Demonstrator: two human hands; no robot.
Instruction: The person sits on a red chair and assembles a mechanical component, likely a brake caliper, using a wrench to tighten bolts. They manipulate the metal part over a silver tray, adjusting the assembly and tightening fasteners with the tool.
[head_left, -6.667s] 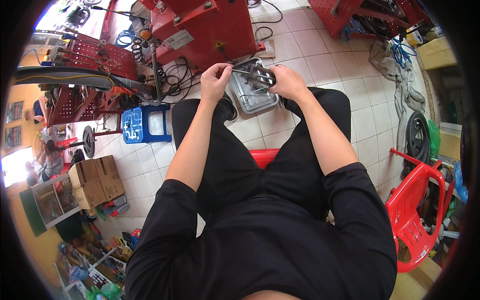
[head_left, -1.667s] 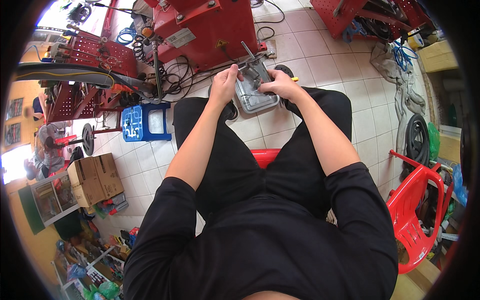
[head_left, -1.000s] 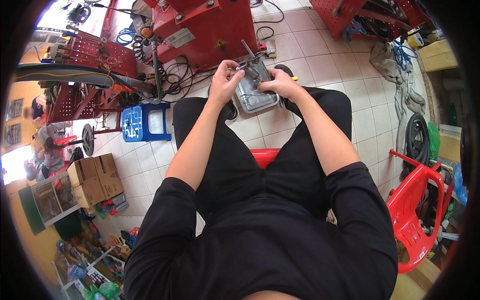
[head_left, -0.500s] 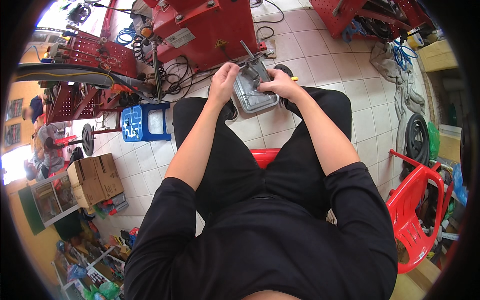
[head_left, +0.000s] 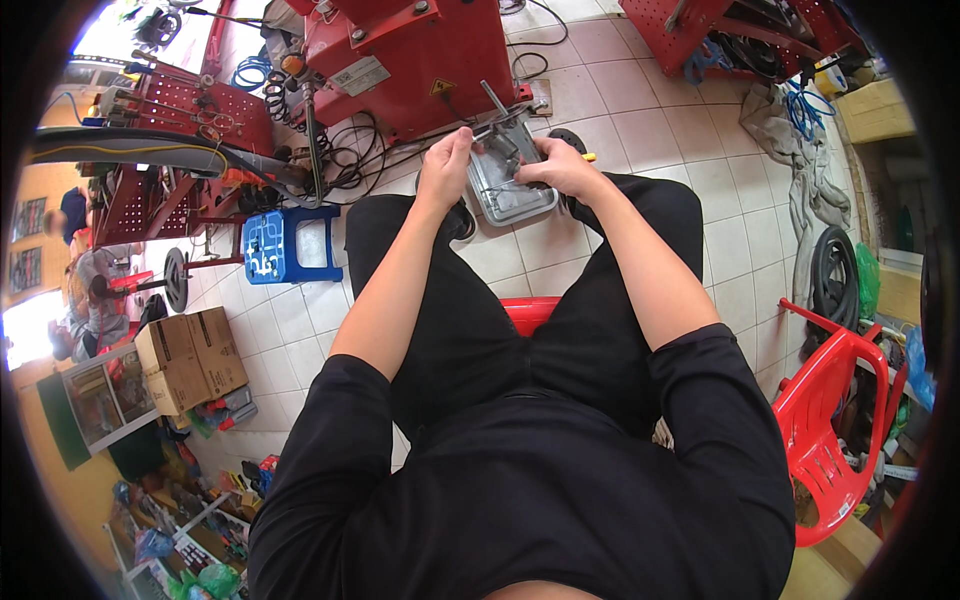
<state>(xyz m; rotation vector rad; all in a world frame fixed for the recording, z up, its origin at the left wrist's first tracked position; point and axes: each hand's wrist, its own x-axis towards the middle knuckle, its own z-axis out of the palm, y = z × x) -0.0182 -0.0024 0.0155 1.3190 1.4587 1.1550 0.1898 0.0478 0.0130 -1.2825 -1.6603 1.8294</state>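
Over a clear-grey plastic tray (head_left: 513, 214) on the floor between my feet, a grey metal part (head_left: 512, 132) with a thin rod sticking up stands tilted. My right hand (head_left: 567, 168) grips this part from its right side, thumb toward me. At the part's left is my left hand (head_left: 445, 170), its fingers curled closed and thumb up; what they hold, if anything, is hidden. Inside the tray I cannot make out the contents behind the part.
A red machine (head_left: 410, 70) stands just ahead, with black cables on the tiles. A blue plastic stool (head_left: 270, 245) is to the left, near cardboard boxes (head_left: 190, 360). A red chair (head_left: 830, 440) stands at the right. Another person (head_left: 90, 290) is at the far left.
My left hand has shifted slightly, its thumb now more upright. My right hand and the metal part look the same.
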